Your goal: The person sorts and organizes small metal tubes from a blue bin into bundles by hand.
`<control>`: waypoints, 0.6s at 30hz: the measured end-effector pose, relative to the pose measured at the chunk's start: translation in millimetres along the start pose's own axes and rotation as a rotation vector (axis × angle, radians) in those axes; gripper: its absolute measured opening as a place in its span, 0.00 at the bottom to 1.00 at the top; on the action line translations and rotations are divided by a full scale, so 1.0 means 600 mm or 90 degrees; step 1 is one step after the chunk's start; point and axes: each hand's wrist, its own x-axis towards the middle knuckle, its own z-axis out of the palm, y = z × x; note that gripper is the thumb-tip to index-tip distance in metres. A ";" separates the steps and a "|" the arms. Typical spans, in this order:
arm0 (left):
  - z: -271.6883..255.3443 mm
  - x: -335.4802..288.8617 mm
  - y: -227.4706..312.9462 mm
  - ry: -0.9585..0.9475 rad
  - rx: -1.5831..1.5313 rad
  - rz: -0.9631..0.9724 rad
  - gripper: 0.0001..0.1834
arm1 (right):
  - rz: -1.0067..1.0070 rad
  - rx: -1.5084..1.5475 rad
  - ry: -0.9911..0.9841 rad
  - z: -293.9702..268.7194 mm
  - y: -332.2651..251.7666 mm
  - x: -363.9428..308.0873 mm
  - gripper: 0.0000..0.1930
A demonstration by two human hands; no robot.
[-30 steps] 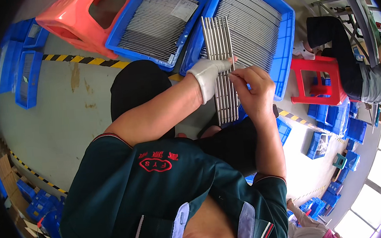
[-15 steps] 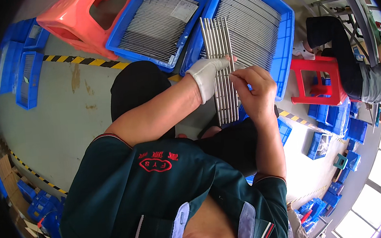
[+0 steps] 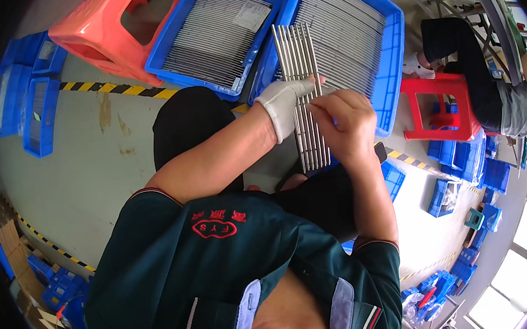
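A flat row of several thin, shiny metal rods (image 3: 297, 55) stands nearly upright above my lap. My left hand (image 3: 282, 103), in a pale glove with fingertips bare, grips the row around its middle. My right hand (image 3: 347, 119) is bare and curled at the right side of the row. Its thumb and forefinger are pinched together against the front of the rods; what lies between them is hidden. Behind the rods is a blue crate (image 3: 397, 68) filled with similar rods laid side by side.
Left of that crate, a second blue crate (image 3: 160, 52) holds rods and a paper label (image 3: 252, 15). An orange-red stool (image 3: 99, 38) stands beside it. On the right, a person (image 3: 488, 76) sits near a red stool (image 3: 435, 87). Yellow-black tape (image 3: 112, 87) marks the floor.
My right hand's pinched fingertips have shifted a little left across the rods from their right edge. My left hand keeps its grip, and the row has barely moved.
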 end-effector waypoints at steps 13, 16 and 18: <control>-0.004 -0.001 -0.002 -0.035 -0.020 -0.016 0.09 | 0.007 0.016 -0.032 0.014 0.006 -0.004 0.05; -0.006 -0.001 -0.001 -0.038 -0.045 -0.008 0.09 | -0.007 0.002 -0.032 0.012 0.002 0.001 0.04; -0.006 -0.003 0.001 -0.024 -0.036 -0.013 0.09 | 0.047 0.043 0.003 0.004 -0.006 0.003 0.05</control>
